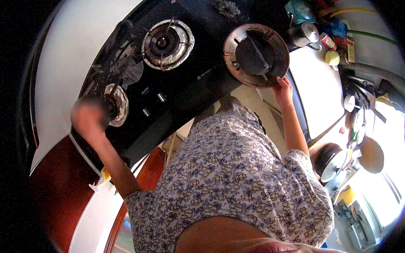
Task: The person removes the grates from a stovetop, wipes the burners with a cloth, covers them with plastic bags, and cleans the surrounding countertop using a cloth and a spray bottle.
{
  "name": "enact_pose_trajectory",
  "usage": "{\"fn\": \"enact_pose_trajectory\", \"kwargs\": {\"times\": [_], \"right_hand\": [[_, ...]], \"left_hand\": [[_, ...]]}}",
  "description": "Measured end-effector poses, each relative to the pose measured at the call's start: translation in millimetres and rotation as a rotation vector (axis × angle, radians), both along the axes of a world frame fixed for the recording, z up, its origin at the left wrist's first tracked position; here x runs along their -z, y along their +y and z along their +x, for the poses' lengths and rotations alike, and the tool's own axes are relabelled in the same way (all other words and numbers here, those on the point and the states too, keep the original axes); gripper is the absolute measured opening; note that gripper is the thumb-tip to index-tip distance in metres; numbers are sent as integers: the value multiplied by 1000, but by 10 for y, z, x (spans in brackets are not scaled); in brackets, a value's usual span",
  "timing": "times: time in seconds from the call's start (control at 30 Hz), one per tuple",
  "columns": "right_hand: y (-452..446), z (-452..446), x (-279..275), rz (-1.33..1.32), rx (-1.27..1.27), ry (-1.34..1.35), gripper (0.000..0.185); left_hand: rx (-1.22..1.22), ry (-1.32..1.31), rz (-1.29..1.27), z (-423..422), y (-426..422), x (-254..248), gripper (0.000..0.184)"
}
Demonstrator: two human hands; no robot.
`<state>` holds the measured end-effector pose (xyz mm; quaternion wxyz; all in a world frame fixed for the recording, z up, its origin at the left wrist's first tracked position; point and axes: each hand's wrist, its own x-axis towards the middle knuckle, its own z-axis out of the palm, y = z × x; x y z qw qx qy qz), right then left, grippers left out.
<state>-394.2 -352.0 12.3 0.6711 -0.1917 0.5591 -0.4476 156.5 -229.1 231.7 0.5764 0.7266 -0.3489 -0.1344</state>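
My right hand [283, 92] grips the lower right rim of a round metal dish with prongs inside [236, 78], which is over the right part of the black stove [185, 97]. My left hand [89, 118] is at the stove's left end, beside the small left burner [120, 105]; a blur covers its fingers, so what it holds, if anything, is hidden. A larger burner [179, 42] ringed with foil sits between the two hands, towards the back. Two silver knobs [161, 98] stand near the stove's front edge.
A metal pot [304, 34], a blue-green container [300, 11] and a yellow-green ribbed object [332, 57] are at the upper right. Lidded pans [333, 162] and a round woven tray [372, 154] lie further right. A dark red panel [59, 181] is at the lower left.
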Motion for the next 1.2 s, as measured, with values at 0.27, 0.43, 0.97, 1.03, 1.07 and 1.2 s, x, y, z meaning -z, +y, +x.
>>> {"fn": "enact_pose_trajectory", "kwargs": {"times": [0.27, 0.43, 0.97, 1.03, 1.07, 1.2], "right_hand": [[-95, 383, -158, -30, -170, 28, 21], [-156, 719, -359, -37, -203, -47, 21], [90, 548, -468, -51, -106, -120, 23], [108, 416, -328, -65, -140, -78, 23], [85, 473, -518, -35, -152, -63, 24], [99, 359, -491, -18, -120, -123, 24]], "left_hand": [[285, -23, 135, -1168, -714, 147, 24], [465, -119, 114, -1775, -1083, 470, 20], [718, -342, 48, -2151, -1088, 1225, 14], [752, -607, -75, -2053, -1107, 1246, 24], [780, -458, 50, -2061, -1054, 1086, 27], [469, -199, 102, -1716, -994, 1055, 32]]}}
